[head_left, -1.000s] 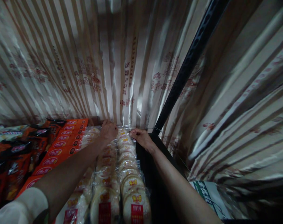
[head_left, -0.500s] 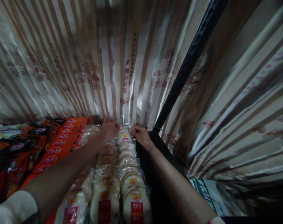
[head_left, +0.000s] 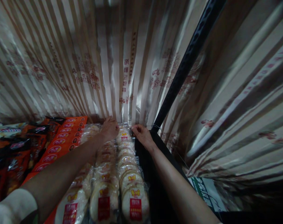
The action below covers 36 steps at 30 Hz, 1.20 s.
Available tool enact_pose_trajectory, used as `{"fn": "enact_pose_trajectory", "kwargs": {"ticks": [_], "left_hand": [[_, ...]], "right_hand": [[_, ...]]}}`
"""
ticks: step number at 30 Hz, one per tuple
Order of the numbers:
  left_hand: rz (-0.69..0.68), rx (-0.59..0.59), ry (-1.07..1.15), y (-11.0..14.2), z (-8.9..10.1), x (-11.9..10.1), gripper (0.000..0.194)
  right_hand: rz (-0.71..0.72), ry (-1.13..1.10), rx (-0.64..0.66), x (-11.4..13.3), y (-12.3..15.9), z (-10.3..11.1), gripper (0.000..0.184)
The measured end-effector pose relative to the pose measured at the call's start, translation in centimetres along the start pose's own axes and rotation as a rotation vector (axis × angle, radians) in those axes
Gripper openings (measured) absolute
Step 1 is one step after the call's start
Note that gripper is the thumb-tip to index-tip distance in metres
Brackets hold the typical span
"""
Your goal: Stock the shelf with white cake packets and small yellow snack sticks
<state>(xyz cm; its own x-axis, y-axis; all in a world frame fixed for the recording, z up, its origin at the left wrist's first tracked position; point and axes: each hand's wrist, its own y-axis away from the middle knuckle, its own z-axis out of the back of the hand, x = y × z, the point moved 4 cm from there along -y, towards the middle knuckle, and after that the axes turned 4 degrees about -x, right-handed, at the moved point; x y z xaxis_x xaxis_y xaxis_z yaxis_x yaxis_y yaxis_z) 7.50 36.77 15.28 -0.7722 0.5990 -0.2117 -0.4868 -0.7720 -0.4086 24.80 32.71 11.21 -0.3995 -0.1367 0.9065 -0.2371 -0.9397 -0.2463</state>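
Observation:
Clear-wrapped round rice crackers (head_left: 135, 203) stand in overlapping rows, with red labels and yellow lettering. At the far end of the rightmost row is the rearmost rice cracker packet (head_left: 124, 134). My left hand (head_left: 109, 128) is closed at its upper left corner, back of the hand up. On the other side my right hand (head_left: 143, 135) pinches with thumb and forefinger at the upper right edge of its wrapper. The fingertips are dim and partly hidden. My left forearm crosses above the middle and left cracker rows.
Orange packets (head_left: 59, 141) line up left of the crackers, then black-and-orange snack bags (head_left: 18, 161). A striped printed curtain (head_left: 108, 62) hangs close behind. A black slotted post (head_left: 185, 68) with a thin wire rises at the black shelf's (head_left: 153, 174) corner. A white-green package (head_left: 208, 193) lies lower right.
My right hand has shifted very slightly right, opening a little more space between the two hands. The view has tilted slightly; the cracker rows stay in place.

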Motion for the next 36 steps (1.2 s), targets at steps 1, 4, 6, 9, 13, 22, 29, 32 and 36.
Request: {"fn": "enact_pose_trajectory", "kwargs": {"ticks": [1, 4, 6, 9, 13, 22, 29, 32, 36], "left_hand": [[0.004, -0.004, 0.006, 0.0, 0.0, 0.0, 0.017], [0.012, -0.033, 0.006, 0.1, -0.2, 0.3, 0.016], [0.019, -0.050, 0.003, 0.1, -0.4, 0.4, 0.015], [0.028, -0.061, 0.013, 0.2, -0.5, 0.4, 0.014], [0.036, -0.070, 0.006, 0.3, -0.5, 0.3, 0.014], [0.039, -0.098, 0.023, 0.4, -0.4, 0.3, 0.014], [0.055, -0.094, 0.033, 0.8, -0.2, 0.4, 0.016], [0.049, -0.105, 0.055, 1.0, -0.3, 0.5, 0.015], [0.057, -0.114, 0.073, 1.1, 0.0, 0.3, 0.013]], "right_hand": [[0.016, 0.046, -0.003, 0.4, 0.2, 0.5, 0.034], [0.048, 0.149, 0.068, 1.7, 1.1, 1.7, 0.037], [0.044, 0.181, 0.125, 2.1, 1.6, 2.1, 0.035], [0.023, 0.173, 0.208, 2.0, 2.3, 2.1, 0.030], [0.000, 0.079, 0.288, 1.2, 2.7, 1.2, 0.029], [-0.003, -0.066, 0.185, 0.1, 2.7, 0.1, 0.028], [0.013, 0.000, 0.018, -0.8, 2.4, 0.0, 0.026], [0.026, 0.051, -0.022, -0.8, 2.3, -0.2, 0.025], [0.042, 0.082, -0.037, -0.6, 2.3, -0.6, 0.023]]}}
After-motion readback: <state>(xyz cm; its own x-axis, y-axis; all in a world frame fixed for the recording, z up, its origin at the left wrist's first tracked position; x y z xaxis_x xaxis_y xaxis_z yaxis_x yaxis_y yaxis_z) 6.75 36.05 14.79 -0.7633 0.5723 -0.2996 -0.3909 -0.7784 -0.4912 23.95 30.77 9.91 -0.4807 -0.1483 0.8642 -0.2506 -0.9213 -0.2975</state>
